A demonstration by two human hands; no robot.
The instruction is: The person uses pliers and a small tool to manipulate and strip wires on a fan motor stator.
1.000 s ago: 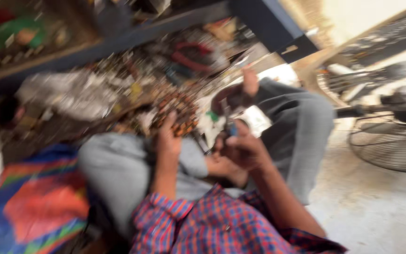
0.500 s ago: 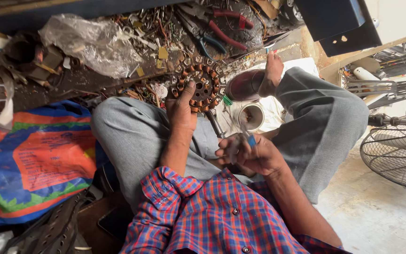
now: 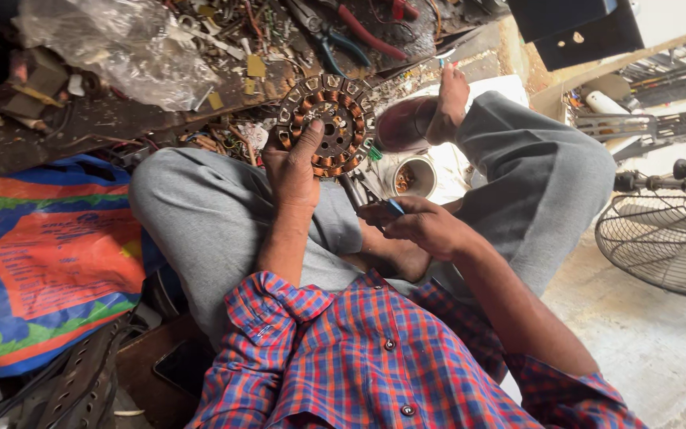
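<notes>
Holding the stator (image 3: 327, 125) steady with left hand (image 3: 294, 167) fingers wrapped on its 7 o'clock edge, right hand (image 3: 418, 226) pinching pliers (image 3: 367, 199) at 5 o'clock, probably needs the tool brought up to the copper coils next

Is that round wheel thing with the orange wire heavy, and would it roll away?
The round motor stator looks like metal wound with copper wire, so probably heavy and stiff. The left hand steadies its edge; being a flat disc, it might roll if stood up. The thin wires could snag.

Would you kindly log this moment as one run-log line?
left hand: holds round copper-wound stator | right hand: grips blue-handled tool | small round cup between legs | fan guard at right
</notes>
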